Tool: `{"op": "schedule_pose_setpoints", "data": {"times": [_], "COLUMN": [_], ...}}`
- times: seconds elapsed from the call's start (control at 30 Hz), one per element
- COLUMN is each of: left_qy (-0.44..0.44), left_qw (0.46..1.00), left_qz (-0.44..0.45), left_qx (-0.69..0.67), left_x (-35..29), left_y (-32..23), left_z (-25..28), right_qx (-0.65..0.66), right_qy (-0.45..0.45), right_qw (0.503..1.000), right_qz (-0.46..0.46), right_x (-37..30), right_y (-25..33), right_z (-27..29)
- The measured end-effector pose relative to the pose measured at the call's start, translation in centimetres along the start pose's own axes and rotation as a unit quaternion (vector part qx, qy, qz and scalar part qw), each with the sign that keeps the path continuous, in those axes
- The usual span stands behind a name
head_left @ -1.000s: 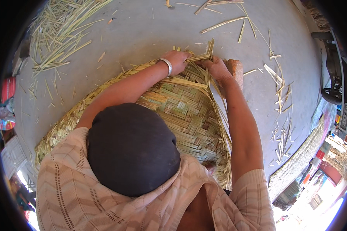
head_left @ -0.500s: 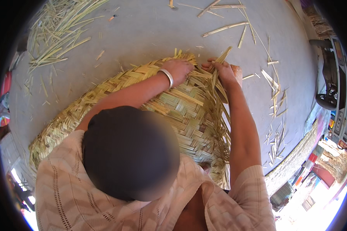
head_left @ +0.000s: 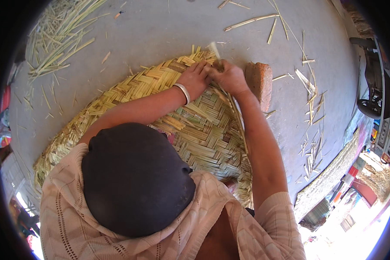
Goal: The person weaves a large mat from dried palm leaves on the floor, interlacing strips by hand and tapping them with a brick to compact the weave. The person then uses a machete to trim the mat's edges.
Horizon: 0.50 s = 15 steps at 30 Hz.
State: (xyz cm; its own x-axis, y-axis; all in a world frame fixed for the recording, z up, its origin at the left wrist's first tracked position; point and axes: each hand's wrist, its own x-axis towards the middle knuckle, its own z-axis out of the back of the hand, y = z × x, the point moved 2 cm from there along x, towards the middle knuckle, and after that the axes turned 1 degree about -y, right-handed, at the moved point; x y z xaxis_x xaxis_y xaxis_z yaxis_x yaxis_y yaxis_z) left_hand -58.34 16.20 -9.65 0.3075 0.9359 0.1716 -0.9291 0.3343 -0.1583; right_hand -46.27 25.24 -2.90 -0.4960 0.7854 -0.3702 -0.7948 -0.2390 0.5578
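Observation:
A large mat woven from flat yellow-green reed strips [head_left: 212, 138] lies in front of me, its far edge curving up to a corner. At that corner my left hand [head_left: 195, 82], with a pale bangle on its wrist, grips the woven edge with fingers bent and close together. Right beside it, my right hand [head_left: 229, 78] is closed on reed strips [head_left: 214, 50], whose pale, motion-blurred end sticks out beyond the fingers. The two hands touch or nearly touch, and their fingertips are partly hidden. Down the mat's right side runs a narrow border.
A reddish brick [head_left: 264, 86] stands on the grey floor just right of my right wrist. Loose reeds [head_left: 60, 39] are heaped at the far left. Cut pieces [head_left: 312, 99] are scattered on the right. A wheeled object [head_left: 369, 108] stands at the far right edge.
My right hand has moved left from beside the brick to the mat's corner, next to my left hand. The loose strips along the right border no longer stand out, and the brick is more exposed.

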Motion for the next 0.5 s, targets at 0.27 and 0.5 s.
{"op": "schedule_pose_setpoints", "data": {"times": [0.27, 0.5], "left_qy": [0.117, 0.146], "left_qw": [0.991, 0.958], "left_qz": [-0.021, 0.013], "left_qx": [0.064, -0.246], "left_x": [-0.5, 0.9], "left_y": [-0.2, 2.5], "left_z": [0.2, 1.1], "right_qx": [-0.096, 0.086], "right_qy": [-0.15, -0.052], "right_qw": [0.974, 0.987], "right_qz": [0.142, 0.122], "right_x": [-3.6, -2.8], "right_y": [2.4, 0.6], "right_z": [-6.6, -5.5]}}
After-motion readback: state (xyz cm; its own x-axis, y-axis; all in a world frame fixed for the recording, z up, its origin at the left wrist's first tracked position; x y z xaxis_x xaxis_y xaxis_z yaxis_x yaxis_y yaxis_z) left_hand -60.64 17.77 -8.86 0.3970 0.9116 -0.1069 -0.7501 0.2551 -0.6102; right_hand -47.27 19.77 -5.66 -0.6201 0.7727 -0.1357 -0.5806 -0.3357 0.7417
